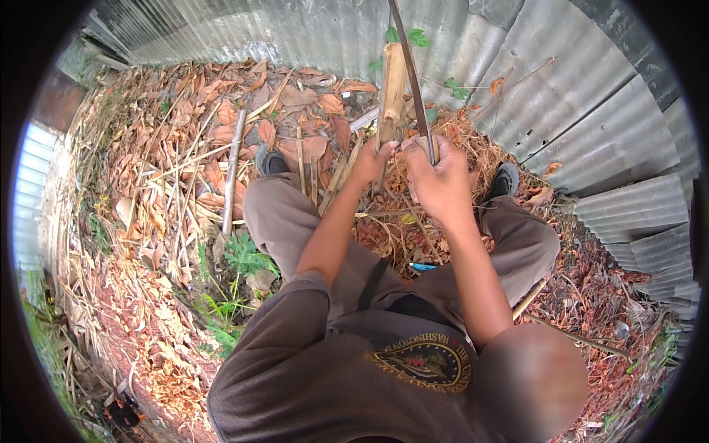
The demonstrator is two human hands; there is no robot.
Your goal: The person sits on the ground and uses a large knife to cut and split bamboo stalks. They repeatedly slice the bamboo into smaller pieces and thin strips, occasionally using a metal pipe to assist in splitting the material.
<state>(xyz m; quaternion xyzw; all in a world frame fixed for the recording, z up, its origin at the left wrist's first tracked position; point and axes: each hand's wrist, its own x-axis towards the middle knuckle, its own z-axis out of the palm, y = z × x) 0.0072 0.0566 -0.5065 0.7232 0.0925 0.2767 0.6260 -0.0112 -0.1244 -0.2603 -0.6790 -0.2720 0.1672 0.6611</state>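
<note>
Straight up from my closed right hand (444, 176) runs the long, narrow, dark blade of a machete (410, 66), its tip cut off by the top of the picture. Part of a light handle shows between the fingers. Close beside it, my left hand (371, 162) is closed at the lower part of a split pale bamboo piece (394, 77), which stands almost upright to the left of the blade. The fingertips of both hands nearly meet. My palms hide where each grip ends. Both hands are between my bent knees, above leaf litter.
Corrugated metal sheets (295, 37) wall off the far and right sides. Dry brown leaves (299, 96) cover the ground. A grey-brown pole (234, 173) lies at left, near a green plant (247, 253). A small blue object (422, 266) lies between my legs, and a thin stick (580, 338) at right.
</note>
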